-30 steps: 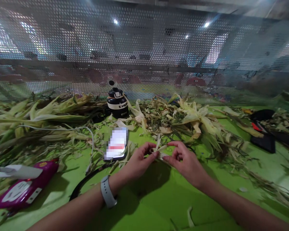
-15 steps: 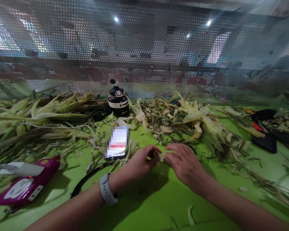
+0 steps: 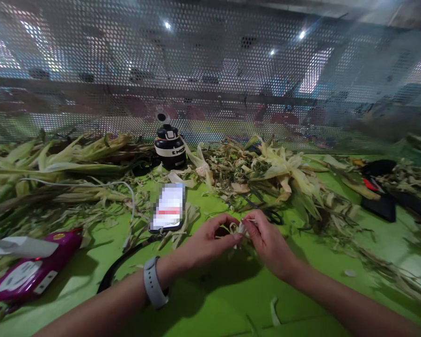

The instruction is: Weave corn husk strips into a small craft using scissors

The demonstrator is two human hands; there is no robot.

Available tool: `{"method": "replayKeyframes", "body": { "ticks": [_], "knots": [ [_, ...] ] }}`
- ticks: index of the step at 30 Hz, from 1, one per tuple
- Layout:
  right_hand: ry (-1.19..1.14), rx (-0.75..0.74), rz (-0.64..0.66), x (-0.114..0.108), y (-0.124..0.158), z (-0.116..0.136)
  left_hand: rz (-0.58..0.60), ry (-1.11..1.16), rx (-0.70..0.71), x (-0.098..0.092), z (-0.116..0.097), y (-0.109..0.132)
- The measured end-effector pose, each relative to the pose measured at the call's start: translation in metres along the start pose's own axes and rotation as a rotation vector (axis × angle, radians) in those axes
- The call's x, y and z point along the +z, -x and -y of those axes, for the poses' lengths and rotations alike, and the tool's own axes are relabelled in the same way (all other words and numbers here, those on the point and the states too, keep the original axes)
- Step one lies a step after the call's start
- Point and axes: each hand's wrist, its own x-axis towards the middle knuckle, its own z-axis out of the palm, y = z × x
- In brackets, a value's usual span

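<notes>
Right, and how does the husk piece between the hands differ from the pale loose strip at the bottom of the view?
The husk piece is held between the left hand and right hand; the loose strip lies on the green tabletop. The husk piece is bunched and partly hidden; the loose strip is slim, slightly curved and uncovered. Both are pale.

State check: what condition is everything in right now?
Husk strip: bent, between both hands
Left hand: holding the husk strip
Right hand: pinching the husk strip
Phone: screen lit
Bottle: upright, lid apparently open
Magenta device: red light on
Wristband: worn
</notes>
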Motion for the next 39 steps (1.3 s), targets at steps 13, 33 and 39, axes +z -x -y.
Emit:
{"method": "replayKeyframes", "body": {
  "ticks": [13,33,39],
  "knots": [
    [-0.289,0.125,-0.039,0.007,-0.004,-0.004,-0.100,0.380,-0.089,0.008,0.016,-0.005],
    [-0.794,0.125,0.033,0.000,-0.006,0.000,-0.230,0.601,-0.211,-0.004,0.015,-0.010],
    [-0.631,-0.019,-0.090,-0.003,-0.009,-0.004,-0.200,0.593,-0.233,-0.003,0.012,-0.009]
  ]
}}
